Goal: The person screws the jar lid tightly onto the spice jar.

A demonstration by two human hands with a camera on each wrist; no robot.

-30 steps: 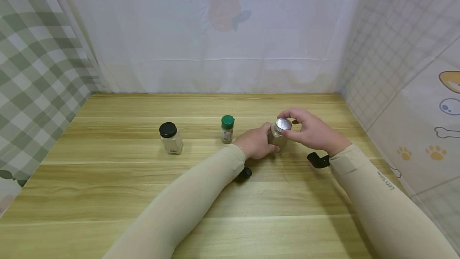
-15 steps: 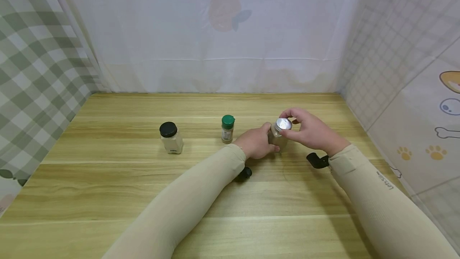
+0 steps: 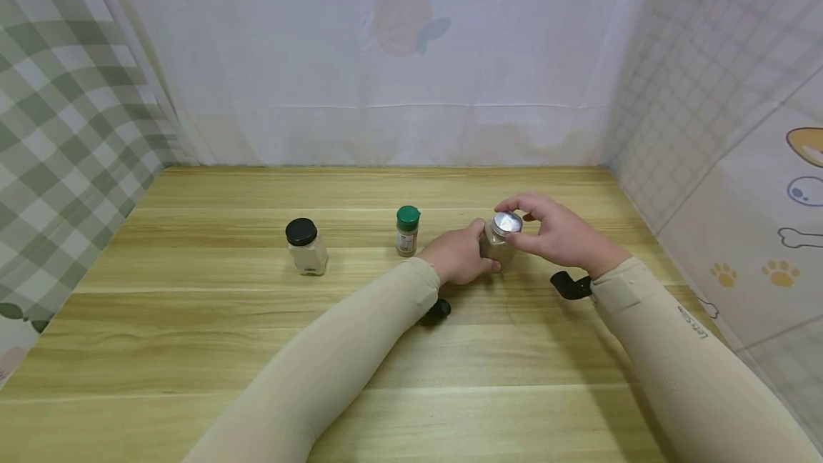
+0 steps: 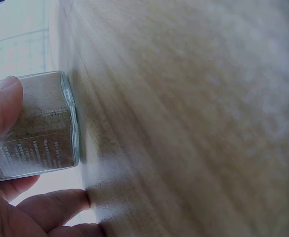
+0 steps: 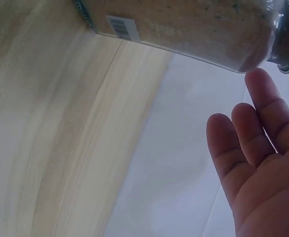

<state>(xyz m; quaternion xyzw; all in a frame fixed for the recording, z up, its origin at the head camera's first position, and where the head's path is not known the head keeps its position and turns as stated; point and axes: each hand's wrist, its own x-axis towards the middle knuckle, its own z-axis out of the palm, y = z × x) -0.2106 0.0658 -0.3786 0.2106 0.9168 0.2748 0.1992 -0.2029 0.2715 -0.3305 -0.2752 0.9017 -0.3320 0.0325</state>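
A glass seasoning jar (image 3: 499, 254) with a silver lid (image 3: 508, 223) stands on the wooden table, right of centre. My left hand (image 3: 458, 256) grips its body from the left. In the left wrist view, brownish powder with dark flecks fills the jar (image 4: 41, 128), and two fingertips reach down to the tabletop. Around the lid's edge curl the thumb and index finger of my right hand (image 3: 558, 234), pinching it. The right wrist view shows the jar (image 5: 184, 27) with a barcode label; the other fingers (image 5: 223, 136) extend below the lid.
Left of my left hand stands a small green-capped spice bottle (image 3: 407, 232). Farther left is a black-lidded jar (image 3: 308, 252) of pale powder. A white printed curtain (image 3: 398, 91) hangs behind the table (image 3: 212, 341), and a patterned wall (image 3: 726, 163) borders its right side.
My right hand shifts slightly right, then back left at the lid, its fingers staying around the edge. The left hand and the jar stay in place.
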